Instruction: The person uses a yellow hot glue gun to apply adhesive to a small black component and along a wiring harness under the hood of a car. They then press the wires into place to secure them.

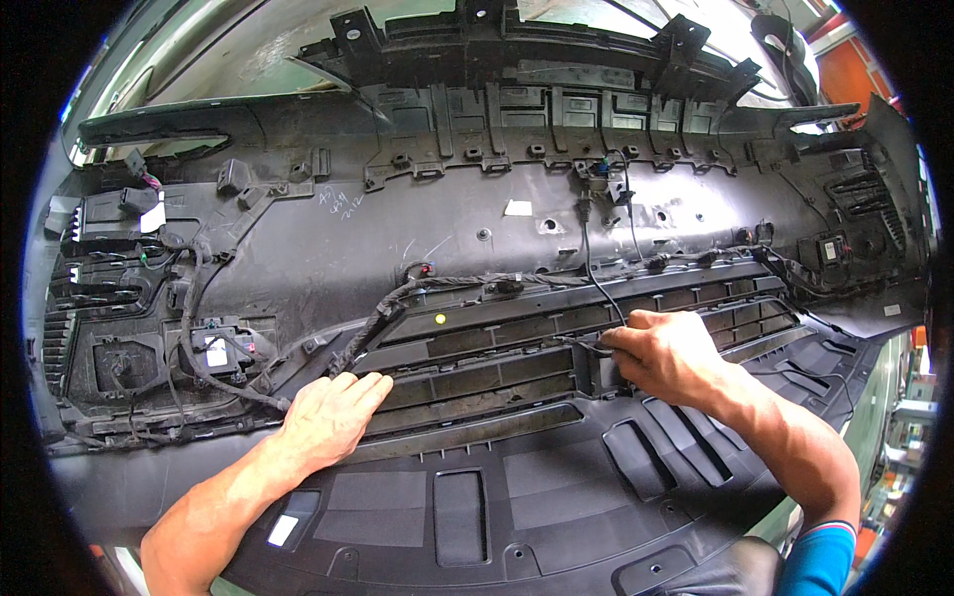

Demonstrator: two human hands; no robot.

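A large black car bumper (328, 233) lies with its inner side up, fitted with a slatted grille (497, 392) in its lower middle. My right hand (661, 358) is closed at the grille's centre post, fingers pinched on a thin black cable (590, 253) that hangs from a connector (599, 169) above. My left hand (333, 417) lies palm down at the grille's left end, its fingers loosely bent and holding nothing that I can see. Beside its fingertips runs a taped wiring harness (373, 323); the hand hides part of it.
A ribbed black bracket (477, 50) stands along the far edge. Control modules sit at the left (221, 350) and right (833, 250), joined to wiring. A smooth lower panel (397, 497) with slots lies nearest me. Shelving (909, 417) shows at the right rim.
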